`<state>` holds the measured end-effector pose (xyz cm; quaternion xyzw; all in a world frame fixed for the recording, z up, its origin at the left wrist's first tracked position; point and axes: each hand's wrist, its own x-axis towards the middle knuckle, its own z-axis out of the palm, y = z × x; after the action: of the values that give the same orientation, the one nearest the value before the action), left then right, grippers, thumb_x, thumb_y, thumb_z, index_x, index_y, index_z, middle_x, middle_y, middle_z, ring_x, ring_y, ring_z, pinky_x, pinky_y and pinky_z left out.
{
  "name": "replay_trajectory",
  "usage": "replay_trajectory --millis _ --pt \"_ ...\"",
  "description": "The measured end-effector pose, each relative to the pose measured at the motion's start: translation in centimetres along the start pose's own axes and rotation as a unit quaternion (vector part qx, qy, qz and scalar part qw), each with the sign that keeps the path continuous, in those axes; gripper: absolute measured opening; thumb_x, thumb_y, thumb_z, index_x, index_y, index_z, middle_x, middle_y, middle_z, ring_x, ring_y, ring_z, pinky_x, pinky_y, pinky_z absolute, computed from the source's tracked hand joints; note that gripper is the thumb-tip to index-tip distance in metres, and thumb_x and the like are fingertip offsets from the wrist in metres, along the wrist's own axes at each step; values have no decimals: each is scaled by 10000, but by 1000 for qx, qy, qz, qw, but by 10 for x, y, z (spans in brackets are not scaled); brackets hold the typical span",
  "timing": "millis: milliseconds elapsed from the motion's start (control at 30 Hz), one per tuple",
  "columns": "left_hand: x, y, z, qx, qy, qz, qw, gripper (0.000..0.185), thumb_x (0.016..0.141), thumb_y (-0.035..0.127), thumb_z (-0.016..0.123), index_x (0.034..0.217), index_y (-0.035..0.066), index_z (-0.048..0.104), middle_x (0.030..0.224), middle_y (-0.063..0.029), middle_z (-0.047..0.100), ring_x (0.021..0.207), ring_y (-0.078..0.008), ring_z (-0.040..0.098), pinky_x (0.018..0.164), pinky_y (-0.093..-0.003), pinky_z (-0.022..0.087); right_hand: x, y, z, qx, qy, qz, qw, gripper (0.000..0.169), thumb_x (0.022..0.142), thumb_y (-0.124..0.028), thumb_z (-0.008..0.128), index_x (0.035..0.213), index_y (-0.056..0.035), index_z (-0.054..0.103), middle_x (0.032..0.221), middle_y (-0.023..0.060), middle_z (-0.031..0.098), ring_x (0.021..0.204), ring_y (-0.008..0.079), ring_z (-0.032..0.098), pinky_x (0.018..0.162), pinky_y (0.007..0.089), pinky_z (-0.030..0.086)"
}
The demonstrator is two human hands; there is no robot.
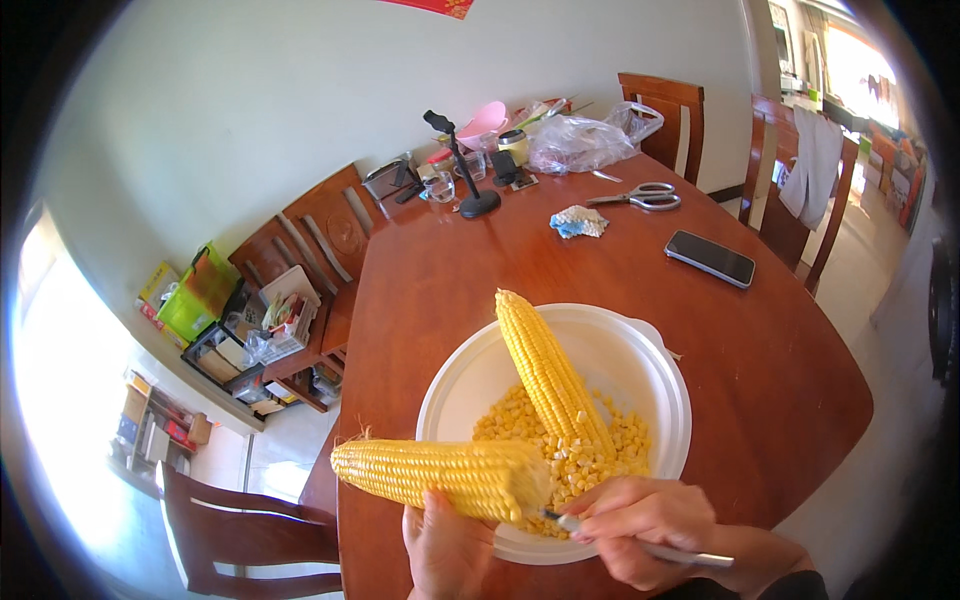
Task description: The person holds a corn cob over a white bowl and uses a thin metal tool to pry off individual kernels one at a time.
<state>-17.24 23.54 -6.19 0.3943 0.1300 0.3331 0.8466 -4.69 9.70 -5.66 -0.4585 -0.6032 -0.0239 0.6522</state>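
My left hand (450, 544) grips an ear of yellow corn (427, 472), held sideways over the near left rim of a white plastic basin (433, 405). Kernels are gone from the ear's right end, which looks blurred. In my right hand (645, 525) is a slim metal-handled tool (686, 555); its dark tip lies close to that bared end, and its exact kind is hard to make out. Loose corn kernels (502, 416) cover the bottom of the basin. A second ear of corn (544, 360) leans in the basin, its pointed tip resting over the far rim.
On the wooden table (420, 300) lie a smartphone (709, 259), scissors (645, 196) and a crumpled knitted cloth (579, 222). Farther back stand a black phone stand (478, 202), a glass cup (439, 186), a pink bowl (486, 124) and a clear plastic bag (577, 142). Wooden chairs (255, 525) surround the table.
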Motion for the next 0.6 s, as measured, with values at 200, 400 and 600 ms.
replay_trajectory --millis 200,400,600 --pt "1 -3 3 22 22 23 999 362 874 181 432 1186 18 342 1139 -145 450 1014 -282 483 824 -409 440 2 9 2 -134 27 54 989 303 841 -219 501 997 38 464 901 187 567 764 242 593 678 310 486" --pt "-7 -8 9 85 -6 52 995 375 858 125 459 1191 26 319 1126 -133 440 1024 -275 467 844 -429 415 10 6 7 -79 10 204 976 374 683 -143 703 910 16 452 964 197 538 814 228 582 679 283 489" --pt "-8 -8 11 49 -3 51 998 382 850 124 477 1193 58 322 1116 -121 443 1022 -270 466 850 -424 411 11 6 3 18 5 200 980 340 692 -34 647 949 14 430 1013 198 508 913 217 544 763 291 458"
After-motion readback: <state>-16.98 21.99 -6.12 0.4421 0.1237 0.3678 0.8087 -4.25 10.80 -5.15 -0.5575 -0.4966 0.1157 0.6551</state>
